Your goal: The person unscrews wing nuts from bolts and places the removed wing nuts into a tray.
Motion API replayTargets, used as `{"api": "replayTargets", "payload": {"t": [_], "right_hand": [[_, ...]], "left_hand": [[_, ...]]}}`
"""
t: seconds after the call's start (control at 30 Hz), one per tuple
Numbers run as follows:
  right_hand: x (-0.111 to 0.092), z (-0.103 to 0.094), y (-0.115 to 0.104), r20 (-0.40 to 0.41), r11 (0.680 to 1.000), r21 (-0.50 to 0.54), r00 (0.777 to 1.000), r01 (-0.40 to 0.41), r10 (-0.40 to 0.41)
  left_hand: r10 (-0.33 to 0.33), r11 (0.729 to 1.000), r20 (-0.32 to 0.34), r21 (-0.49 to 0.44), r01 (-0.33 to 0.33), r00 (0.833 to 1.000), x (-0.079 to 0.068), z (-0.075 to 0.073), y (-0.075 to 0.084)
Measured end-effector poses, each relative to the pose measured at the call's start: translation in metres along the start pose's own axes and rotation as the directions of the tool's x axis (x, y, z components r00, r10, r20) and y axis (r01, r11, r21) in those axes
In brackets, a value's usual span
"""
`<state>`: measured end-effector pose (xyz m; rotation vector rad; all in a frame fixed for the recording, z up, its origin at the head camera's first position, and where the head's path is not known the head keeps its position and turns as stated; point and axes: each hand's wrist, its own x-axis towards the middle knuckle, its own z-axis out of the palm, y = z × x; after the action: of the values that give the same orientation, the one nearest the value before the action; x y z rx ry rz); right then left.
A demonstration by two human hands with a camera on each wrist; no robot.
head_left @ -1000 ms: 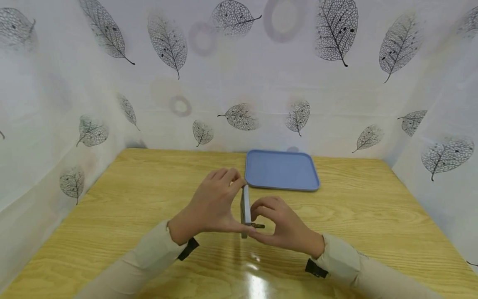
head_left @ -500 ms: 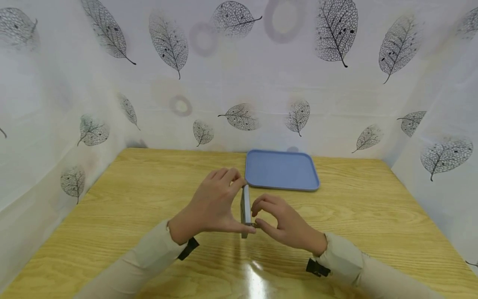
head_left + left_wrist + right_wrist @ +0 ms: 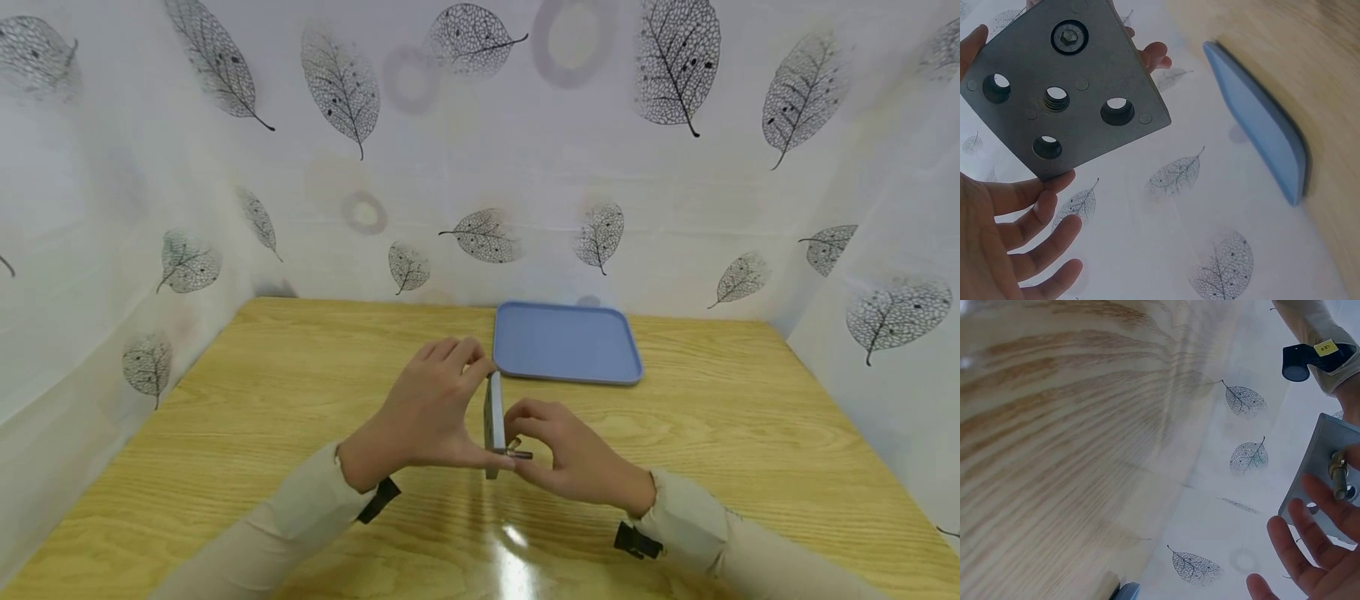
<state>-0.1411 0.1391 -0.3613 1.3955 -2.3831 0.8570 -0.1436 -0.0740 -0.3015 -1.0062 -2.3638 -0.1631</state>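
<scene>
My left hand [image 3: 431, 408] holds a square grey metal plate [image 3: 1022, 125] on edge above the table, thumb at the near edge and fingertips at the far one. In the left wrist view its face has several round holes, and a socket-head bolt [image 3: 1069, 37] is sunk in one. The bolt's threaded end [image 3: 521, 455] sticks out on the right side, with a small brass-coloured nut [image 3: 1336, 464] on it by the plate. My right hand [image 3: 573, 454] has its thumb and index finger curled around this nut. Its other fingers spread beside the plate in the right wrist view.
A blue tray [image 3: 566, 342] lies at the back of the wooden table [image 3: 360, 358], beyond the hands. A white leaf-print curtain [image 3: 480, 167] stands behind and on both sides. Dark wrist straps [image 3: 637, 540] sit at the cuffs.
My right thumb rose over the bolt end half a second ago and has since dropped below it, uncovering the bolt and nut. My left hand and the plate stay in place.
</scene>
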Motion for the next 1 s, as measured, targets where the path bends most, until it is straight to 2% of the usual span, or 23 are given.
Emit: {"api": "replayTargets", "payload": {"t": [0.17,0.27,0.47,0.6,0.67,0.8,0.9,1.0], "right_hand": [[-0.0003,0.0009,-0.0011,-0.031,0.996,-0.082,0.999,0.028,-0.030],[0.0003,0.0012,-0.0020,-0.066,0.982,-0.173,0.994,0.077,-0.090],[0.0014,0.0021,-0.0019,-0.131,0.927,-0.322,0.961,0.190,-0.242],[0.0019,0.0022,-0.0017,-0.147,0.908,-0.358,0.947,0.217,-0.285],[0.0024,0.0017,-0.0020,-0.146,0.919,-0.335,0.952,0.207,-0.268],[0.0024,-0.0008,-0.0032,-0.118,0.966,-0.212,0.977,0.148,-0.175],[0.0010,-0.0028,-0.0026,-0.066,0.991,-0.110,0.994,0.080,-0.088],[0.0000,-0.0034,-0.0001,-0.004,0.999,-0.039,1.000,0.026,-0.026]], "left_hand": [[0.002,1.000,-0.002,0.003,-0.002,1.000,-0.0007,-0.0005,-0.0004],[0.002,1.000,-0.002,0.005,-0.002,1.000,-0.0009,0.0000,-0.0009],[0.002,1.000,-0.008,0.000,-0.002,1.000,-0.0009,0.0005,-0.0015],[0.008,1.000,-0.009,0.014,-0.008,1.000,-0.0008,0.0006,-0.0016],[0.012,1.000,-0.012,0.018,-0.012,1.000,-0.0005,0.0006,-0.0014],[0.016,1.000,-0.020,0.015,-0.016,1.000,-0.0003,0.0006,-0.0009],[0.018,1.000,-0.024,0.012,-0.017,1.000,-0.0003,0.0007,-0.0007],[0.019,1.000,-0.021,0.011,-0.019,1.000,-0.0004,0.0010,-0.0006]]}}
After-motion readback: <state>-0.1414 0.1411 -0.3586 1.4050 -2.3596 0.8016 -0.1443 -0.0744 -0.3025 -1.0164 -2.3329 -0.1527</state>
